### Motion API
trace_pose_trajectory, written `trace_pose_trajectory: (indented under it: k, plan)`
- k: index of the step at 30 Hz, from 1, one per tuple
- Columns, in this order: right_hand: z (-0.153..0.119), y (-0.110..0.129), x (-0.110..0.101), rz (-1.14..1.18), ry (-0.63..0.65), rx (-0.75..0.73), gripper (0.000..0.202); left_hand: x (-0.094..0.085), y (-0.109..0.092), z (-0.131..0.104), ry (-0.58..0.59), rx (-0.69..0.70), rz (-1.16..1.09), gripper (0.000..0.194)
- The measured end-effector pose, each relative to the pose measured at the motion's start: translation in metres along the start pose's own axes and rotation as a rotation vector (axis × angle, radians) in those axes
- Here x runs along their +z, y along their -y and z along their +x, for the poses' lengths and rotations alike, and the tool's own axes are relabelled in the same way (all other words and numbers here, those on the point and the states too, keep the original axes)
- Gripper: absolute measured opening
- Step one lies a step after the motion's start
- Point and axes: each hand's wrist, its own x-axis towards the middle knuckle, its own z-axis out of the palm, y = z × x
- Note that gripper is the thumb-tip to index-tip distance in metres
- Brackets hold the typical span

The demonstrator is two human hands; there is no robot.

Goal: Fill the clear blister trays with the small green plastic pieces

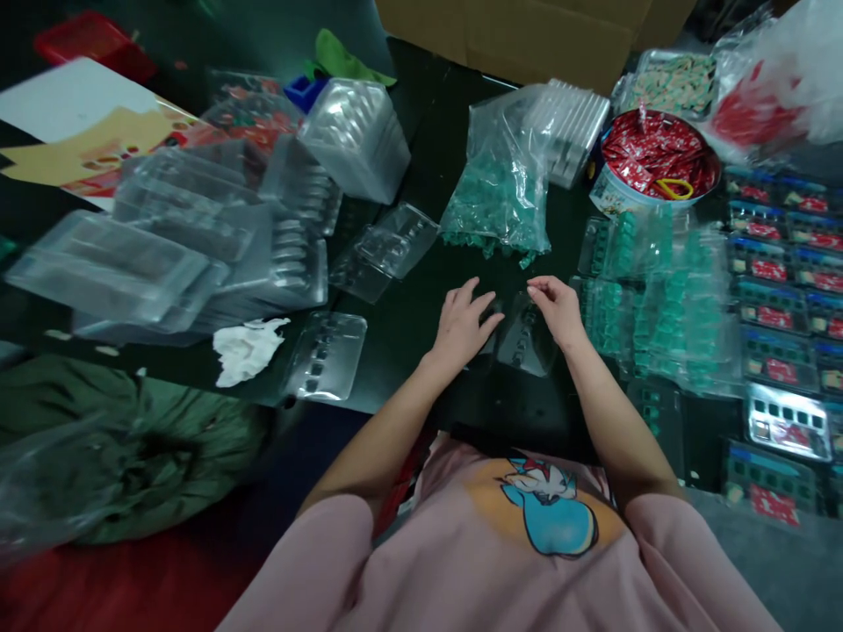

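My left hand (461, 323) hovers over the dark table with its fingers spread, holding nothing. Close by on the right lies a clear plastic blister tray (525, 338) with a row of small pockets. The thumb and forefinger of my right hand (557, 310) pinch at the far edge of that tray. Just beyond both hands is a clear bag (497, 197) of small green plastic pieces, its open end facing me. Trays filled with green pieces (685, 303) lie in overlapping stacks to the right of my right hand.
Stacked clear trays (125, 268) and a white crumpled tissue (248, 351) occupy the left. One loose tray (333, 355) sits near the front edge. At back right stands a round tin (659, 162) of red packets. Several packed trays (767, 268) line the far right.
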Motion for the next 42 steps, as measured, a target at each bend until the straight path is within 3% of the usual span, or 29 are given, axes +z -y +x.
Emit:
trace_pose_trajectory:
  k: [5,9,15,20,23,28,31,38,42]
  plan:
    - [-0.017,0.004,0.006,0.333,0.034,0.189,0.030,0.020,-0.018,0.017,0.086,-0.130,-0.750,0.037]
    - [-0.023,0.009,0.005,0.387,0.061,0.219,0.030,0.028,-0.026,0.020,0.058,-0.195,-0.952,0.038]
    - [-0.029,0.008,0.008,0.268,-0.009,0.065,0.021,0.029,-0.028,0.021,-0.008,-0.346,-1.015,0.033]
    - [-0.031,0.008,0.008,0.266,0.004,0.052,0.020,0.029,-0.028,0.021,0.058,-0.421,-1.031,0.025]
    - [-0.032,0.010,0.006,0.252,-0.001,0.053,0.020,0.026,-0.029,0.021,0.047,-0.356,-0.943,0.021]
    - [-0.032,0.015,0.005,0.118,-0.014,0.045,0.022,0.018,-0.035,0.019,-0.044,-0.159,-0.535,0.012]
    - [-0.031,0.016,0.005,0.056,-0.017,0.017,0.019,0.015,-0.038,0.018,-0.045,-0.115,-0.450,0.011]
    - [-0.030,0.014,0.005,-0.031,-0.036,-0.033,0.007,0.020,-0.039,0.016,-0.080,-0.150,-0.581,0.008]
    - [-0.029,0.019,0.002,-0.034,-0.059,-0.037,0.004,0.026,-0.038,0.019,-0.058,-0.291,-0.833,0.009]
